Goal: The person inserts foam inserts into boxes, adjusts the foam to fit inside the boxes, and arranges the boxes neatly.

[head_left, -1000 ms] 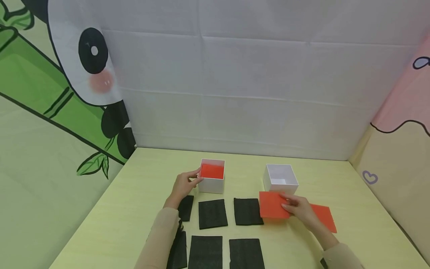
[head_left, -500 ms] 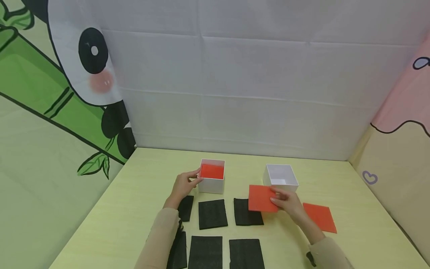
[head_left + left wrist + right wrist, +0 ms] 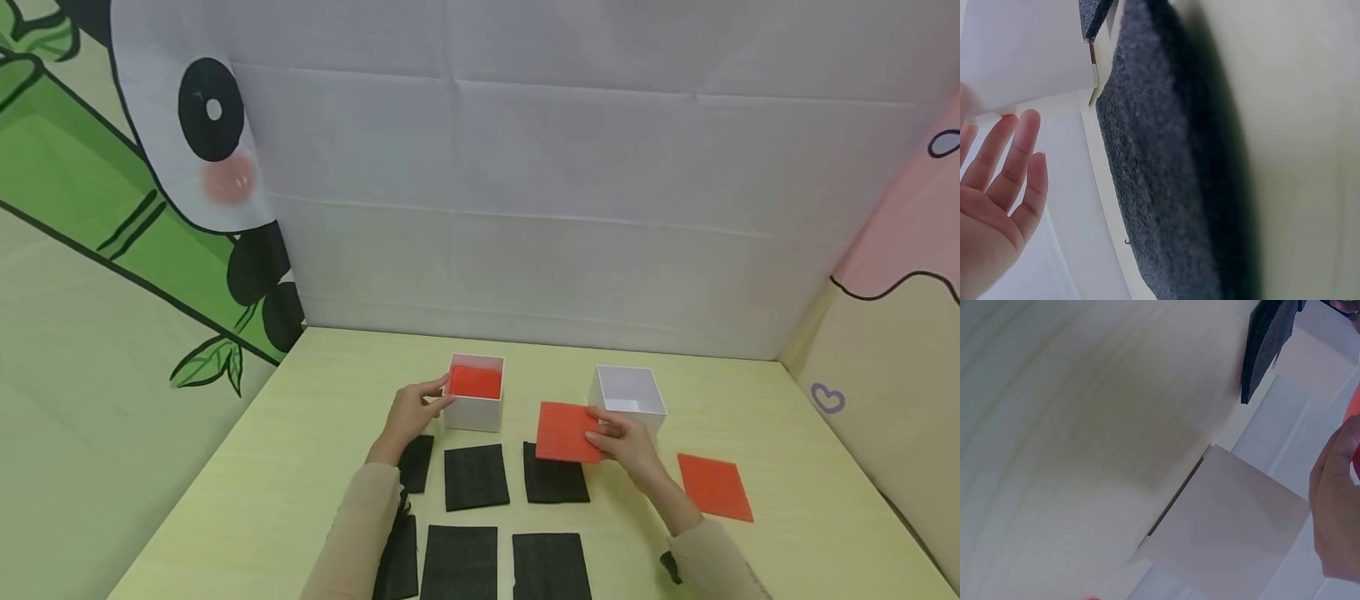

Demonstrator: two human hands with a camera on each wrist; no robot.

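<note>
In the head view my right hand (image 3: 626, 446) pinches a thin red square sheet (image 3: 564, 432) by its right edge, raised over a black square (image 3: 557, 483). Behind that hand stands an open white box (image 3: 632, 400), its inner floor visible. My left hand (image 3: 408, 417) holds another white box (image 3: 472, 415) at its left rim, thumb near the front corner. Inside this box lies a red sheet (image 3: 476, 382). The left wrist view shows several fingers (image 3: 1022, 140) stretched out beside the box wall (image 3: 1029, 56).
One more red square (image 3: 716, 487) lies flat at the right of the table. Several black foam squares (image 3: 476, 477) lie in rows in front of the boxes, the leftmost partly hidden by the left forearm. A white cloth backdrop (image 3: 525, 208) rises behind the table.
My right hand has carried the red sheet leftward and slightly up, from beside the black square to over it, uncovering the red square at the right. The left hand stays at its box.
</note>
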